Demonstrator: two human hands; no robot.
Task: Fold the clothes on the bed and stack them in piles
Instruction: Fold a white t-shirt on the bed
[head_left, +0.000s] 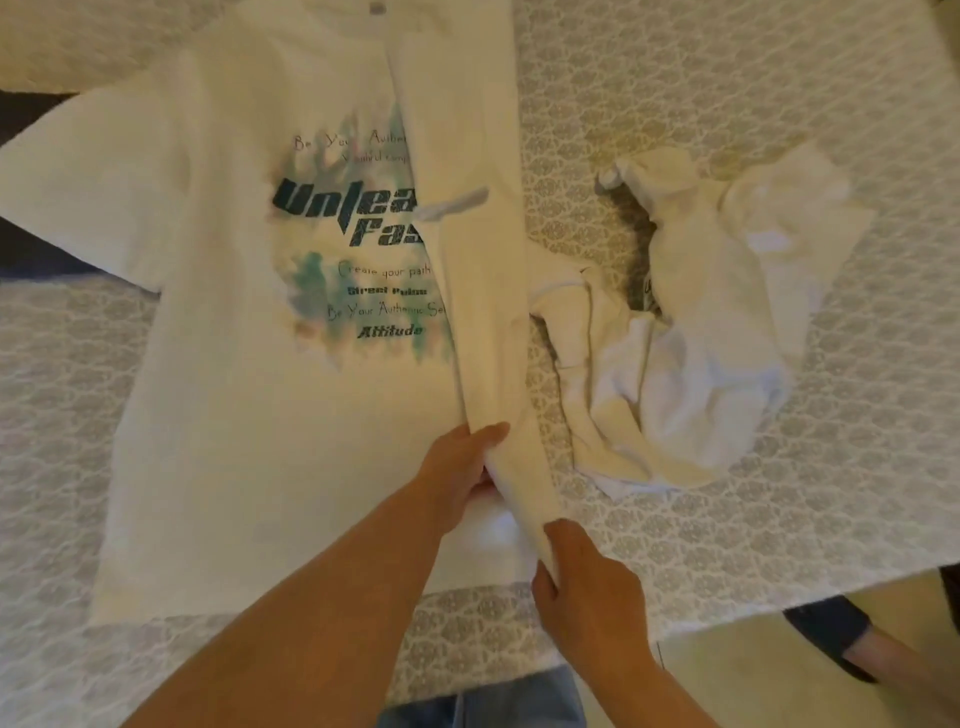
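Note:
A white T-shirt with a teal printed graphic lies flat, front up, on the patterned bedspread. Its right side is folded over toward the middle as a long strip that covers part of the print. My left hand pinches the lower end of that strip from the left. My right hand grips the same folded edge just below, near the shirt's hem. A crumpled heap of white clothes lies to the right of the shirt.
The bed's near edge runs along the lower right, with pale floor beyond it. A foot in a dark slipper stands there. My jeans show at the bottom. A dark strip lies at the far left.

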